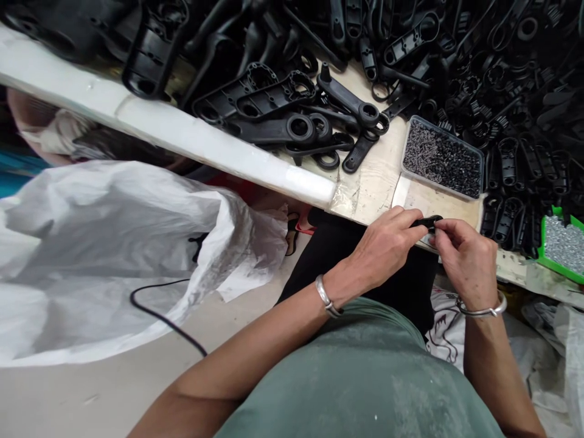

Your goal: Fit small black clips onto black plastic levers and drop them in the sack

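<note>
A small black plastic part (427, 222) is held between both hands at the near edge of the table. My left hand (387, 243) is closed around its left end. At its right end, my right hand (468, 258) is closed in a pinch; whether a tiny piece sits between thumb and finger is too small to tell. Just beyond the hands stands a clear plastic box (482, 176) of small dark pieces, grey-brown on the left and black on the right.
Black plastic arm-shaped parts (274, 97) lie piled across the table (376, 176). To the right is a green tray (544, 249) of small silvery pieces. A large white sack (114, 243) gapes open at the left, a black cord (168, 319) hanging over its rim.
</note>
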`<state>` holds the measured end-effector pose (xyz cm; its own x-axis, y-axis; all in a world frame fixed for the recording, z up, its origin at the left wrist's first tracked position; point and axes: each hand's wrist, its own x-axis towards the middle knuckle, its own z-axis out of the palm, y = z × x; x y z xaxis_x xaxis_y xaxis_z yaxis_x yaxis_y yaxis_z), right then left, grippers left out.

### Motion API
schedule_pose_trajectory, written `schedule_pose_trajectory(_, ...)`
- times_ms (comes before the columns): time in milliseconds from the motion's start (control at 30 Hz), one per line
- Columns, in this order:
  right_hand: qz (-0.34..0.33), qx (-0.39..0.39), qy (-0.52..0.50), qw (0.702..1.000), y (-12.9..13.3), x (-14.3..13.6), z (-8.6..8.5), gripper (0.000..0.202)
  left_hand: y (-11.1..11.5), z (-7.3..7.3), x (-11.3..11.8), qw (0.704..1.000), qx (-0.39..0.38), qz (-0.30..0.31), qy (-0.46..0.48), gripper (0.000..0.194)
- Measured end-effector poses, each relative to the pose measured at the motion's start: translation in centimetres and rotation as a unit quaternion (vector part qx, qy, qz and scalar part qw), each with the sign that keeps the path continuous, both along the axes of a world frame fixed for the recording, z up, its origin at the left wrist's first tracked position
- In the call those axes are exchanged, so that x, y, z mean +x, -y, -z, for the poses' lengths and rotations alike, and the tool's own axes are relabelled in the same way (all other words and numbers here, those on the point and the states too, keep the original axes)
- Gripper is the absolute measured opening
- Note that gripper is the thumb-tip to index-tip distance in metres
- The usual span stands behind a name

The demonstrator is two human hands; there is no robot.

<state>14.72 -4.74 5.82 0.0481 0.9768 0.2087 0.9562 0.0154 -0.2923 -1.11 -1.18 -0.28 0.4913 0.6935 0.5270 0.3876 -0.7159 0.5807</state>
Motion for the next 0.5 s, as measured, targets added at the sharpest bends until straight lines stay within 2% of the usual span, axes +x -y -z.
schedule_pose_trajectory(133, 0.021, -0.041, -0.040, 0.998, 0.04, 0.19, -0.17, 0.019, -0.02, 0.26, 0.15, 1.000, -0.002, -0.002, 0.003, 0.025)
schedule_pose_trajectory(267, 0.022, -0.039, -0.042, 0.998, 0.04, 0.36, 0.03, 0.018, -0.03, 0.35, 0.20, 1.000, 0.009, -0.009, 0.009, 0.026)
schedule_pose_trajectory(500, -0.046, 0.038, 0.079, 0.995, 0.09, -0.52, 0.18, 0.013, -0.03, 0.11, 0.10, 0.999, 0.011, -0.016, 0.048, 0.023)
